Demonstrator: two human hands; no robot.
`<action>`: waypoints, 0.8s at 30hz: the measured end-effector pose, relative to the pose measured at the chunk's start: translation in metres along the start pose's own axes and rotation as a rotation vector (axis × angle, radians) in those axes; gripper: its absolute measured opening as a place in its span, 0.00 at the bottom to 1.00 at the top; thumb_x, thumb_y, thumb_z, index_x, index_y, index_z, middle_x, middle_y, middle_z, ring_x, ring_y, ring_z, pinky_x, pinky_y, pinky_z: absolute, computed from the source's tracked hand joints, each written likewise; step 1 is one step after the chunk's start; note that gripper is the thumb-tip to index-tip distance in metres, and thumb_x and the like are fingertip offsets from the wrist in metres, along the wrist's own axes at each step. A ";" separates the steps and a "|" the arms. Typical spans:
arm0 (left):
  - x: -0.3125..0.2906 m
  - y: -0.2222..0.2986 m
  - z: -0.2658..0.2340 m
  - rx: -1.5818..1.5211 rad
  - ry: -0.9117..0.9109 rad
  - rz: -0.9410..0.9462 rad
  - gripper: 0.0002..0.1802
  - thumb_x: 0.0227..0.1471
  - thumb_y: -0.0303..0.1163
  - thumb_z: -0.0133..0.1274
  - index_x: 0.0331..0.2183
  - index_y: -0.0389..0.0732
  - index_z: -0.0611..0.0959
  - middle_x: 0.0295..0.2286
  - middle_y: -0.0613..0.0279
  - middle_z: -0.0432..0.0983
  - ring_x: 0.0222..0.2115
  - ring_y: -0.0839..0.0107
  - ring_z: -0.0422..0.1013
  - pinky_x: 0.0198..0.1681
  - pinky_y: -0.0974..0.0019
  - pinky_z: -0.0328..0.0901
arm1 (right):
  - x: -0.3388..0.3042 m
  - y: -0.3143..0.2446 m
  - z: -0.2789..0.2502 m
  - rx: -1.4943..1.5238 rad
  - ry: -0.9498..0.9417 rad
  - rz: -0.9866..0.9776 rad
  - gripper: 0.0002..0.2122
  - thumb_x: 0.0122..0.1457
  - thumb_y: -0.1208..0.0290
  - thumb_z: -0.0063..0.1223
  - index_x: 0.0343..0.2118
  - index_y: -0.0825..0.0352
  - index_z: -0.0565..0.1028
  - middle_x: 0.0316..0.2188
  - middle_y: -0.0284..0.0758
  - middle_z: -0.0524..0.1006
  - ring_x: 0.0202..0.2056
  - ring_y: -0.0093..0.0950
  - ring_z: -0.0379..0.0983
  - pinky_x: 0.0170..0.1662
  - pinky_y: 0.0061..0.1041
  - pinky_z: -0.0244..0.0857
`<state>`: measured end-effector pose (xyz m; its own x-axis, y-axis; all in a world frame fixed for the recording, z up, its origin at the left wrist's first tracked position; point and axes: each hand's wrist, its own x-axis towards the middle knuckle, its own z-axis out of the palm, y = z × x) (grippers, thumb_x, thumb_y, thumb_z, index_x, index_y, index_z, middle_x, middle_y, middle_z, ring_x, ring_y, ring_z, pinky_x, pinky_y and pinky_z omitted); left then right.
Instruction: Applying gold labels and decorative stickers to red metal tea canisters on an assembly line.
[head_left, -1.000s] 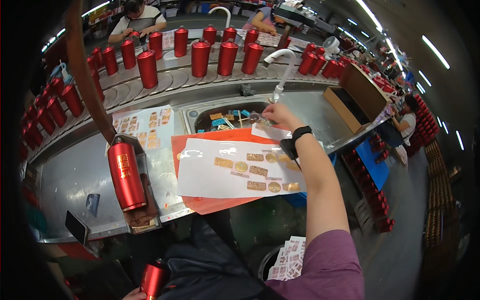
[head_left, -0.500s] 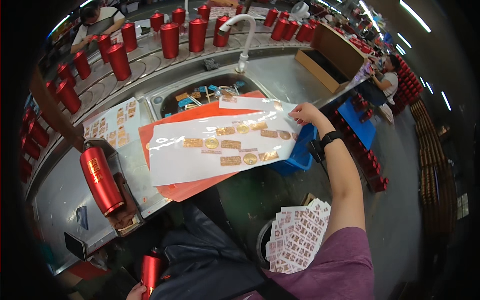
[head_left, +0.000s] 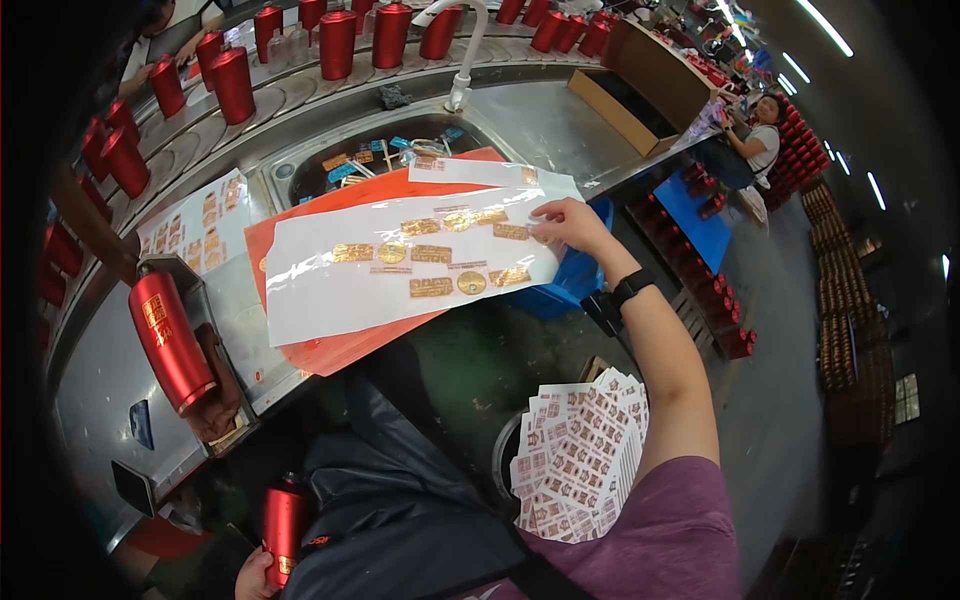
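My left hand (head_left: 256, 578) grips a red metallic bottle (head_left: 284, 522) near its lower end, low beside the dark apron. In front of me a white sheet (head_left: 310, 290) of gold decals lies on an orange-red board (head_left: 262, 250). Rectangular and round gold decals (head_left: 392, 252) are scattered over it. My right hand (head_left: 572, 224) reaches over the sheet's right end, fingertips pinched together at the decals there. Whatever is between those fingertips is too small to make out. A narrow white strip (head_left: 465, 174) lies along the sheet's far edge.
Behind the board is a sink (head_left: 290, 172) with a white tap (head_left: 458, 95). Red bottles (head_left: 233, 85) stand on a curved conveyor. Another red bottle (head_left: 172, 340) rests in a holder at left. A blue bin (head_left: 545, 298), printed sheets (head_left: 580, 460) and two people are nearby.
My right hand has moved inward from beyond the sheet's right edge onto the decals at that end. The left hand still holds the bottle, now more fully in view. The view has shifted slightly.
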<state>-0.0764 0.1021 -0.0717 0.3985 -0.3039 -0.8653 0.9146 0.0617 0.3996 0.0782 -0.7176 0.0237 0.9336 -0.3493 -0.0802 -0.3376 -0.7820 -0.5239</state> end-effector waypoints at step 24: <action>0.007 0.002 -0.001 -0.117 0.072 0.071 0.20 0.55 0.40 0.52 0.45 0.37 0.78 0.33 0.61 0.79 0.30 0.68 0.75 0.35 0.64 0.71 | 0.017 -0.023 -0.004 -0.240 -0.384 -0.077 0.08 0.49 0.68 0.66 0.30 0.64 0.80 0.25 0.35 0.81 0.30 0.28 0.76 0.35 0.27 0.69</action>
<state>-0.0718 0.1013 -0.0769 0.4626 -0.2265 -0.8571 0.8839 0.1927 0.4261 0.1008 -0.7078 0.0380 0.9185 -0.1043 -0.3814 -0.2419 -0.9112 -0.3333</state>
